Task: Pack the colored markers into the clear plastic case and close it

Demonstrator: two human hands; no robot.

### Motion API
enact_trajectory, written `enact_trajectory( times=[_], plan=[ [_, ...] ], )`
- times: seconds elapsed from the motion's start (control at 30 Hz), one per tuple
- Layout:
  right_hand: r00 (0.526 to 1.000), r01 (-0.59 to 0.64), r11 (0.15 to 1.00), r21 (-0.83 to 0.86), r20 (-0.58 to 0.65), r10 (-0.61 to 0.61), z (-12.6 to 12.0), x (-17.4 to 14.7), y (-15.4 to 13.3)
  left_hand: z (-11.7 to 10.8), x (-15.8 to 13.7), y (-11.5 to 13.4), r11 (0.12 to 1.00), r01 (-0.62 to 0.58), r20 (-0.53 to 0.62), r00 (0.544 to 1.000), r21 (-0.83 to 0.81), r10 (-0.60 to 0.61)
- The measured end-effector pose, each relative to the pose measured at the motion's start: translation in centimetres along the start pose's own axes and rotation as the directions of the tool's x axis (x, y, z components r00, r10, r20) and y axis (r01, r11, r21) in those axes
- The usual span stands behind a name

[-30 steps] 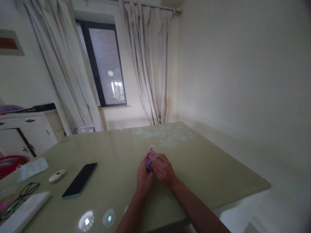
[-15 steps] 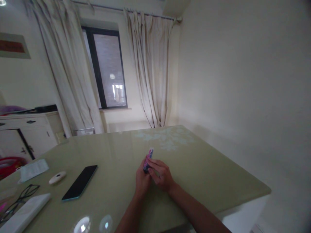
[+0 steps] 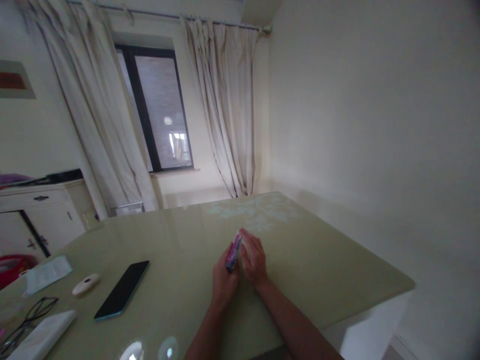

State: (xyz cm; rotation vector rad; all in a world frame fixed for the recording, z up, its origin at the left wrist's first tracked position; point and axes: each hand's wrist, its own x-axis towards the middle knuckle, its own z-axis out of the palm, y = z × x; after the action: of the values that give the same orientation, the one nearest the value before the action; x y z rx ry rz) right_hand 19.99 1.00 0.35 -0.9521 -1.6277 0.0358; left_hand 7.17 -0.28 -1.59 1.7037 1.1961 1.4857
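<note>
A slim pink and dark stick-shaped pack (image 3: 234, 253) is held above the table, slanting away from me to the right. My left hand (image 3: 224, 281) is closed around its near part from the left side. At the far, pale end of the pack, the fingertips of my right hand (image 3: 255, 257) bend over and touch it, with the thumb close along its right side. The print on the pack is too small to read.
Left on the pale green table (image 3: 180, 285) lie a black phone (image 3: 123, 290), a white oval object (image 3: 86, 285), a face mask (image 3: 48, 275), eyeglasses (image 3: 33, 315) and a long white box (image 3: 43, 336). A bare wall (image 3: 367, 150) stands to the right.
My right hand has shifted from the middle of the pack up to its far end. More of the pack's upper face now shows. The view has turned slightly to the right.
</note>
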Motion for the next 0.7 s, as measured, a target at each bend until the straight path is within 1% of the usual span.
enact_trajectory(
  times=[0.03,0.17,0.3,0.57,0.7],
  plan=[
    [1.0,-0.02,0.999,-0.029,-0.006,0.02,-0.3,0.1,0.5,0.1,-0.1,0.0,1.0,-0.009,0.003,1.0,0.02,0.009],
    [0.991,-0.073,0.994,-0.078,0.108,0.081,-0.5,0.3,1.3,0.2,-0.1,-0.2,0.998,-0.046,0.016,0.999,0.049,0.045],
    [0.986,-0.118,0.988,-0.101,0.102,0.128,0.4,0.2,1.1,0.0,0.0,-0.2,0.995,-0.066,0.041,0.997,0.07,0.063],
    [0.966,-0.214,0.976,0.027,0.155,0.207,0.3,0.0,0.8,-0.2,0.2,0.1,0.993,-0.071,0.05,0.997,0.096,0.067],
    [0.964,-0.253,0.961,0.111,0.111,0.241,0.5,-0.3,1.4,0.1,0.0,0.5,0.995,-0.061,0.049,0.997,0.081,0.058]
  ],
)
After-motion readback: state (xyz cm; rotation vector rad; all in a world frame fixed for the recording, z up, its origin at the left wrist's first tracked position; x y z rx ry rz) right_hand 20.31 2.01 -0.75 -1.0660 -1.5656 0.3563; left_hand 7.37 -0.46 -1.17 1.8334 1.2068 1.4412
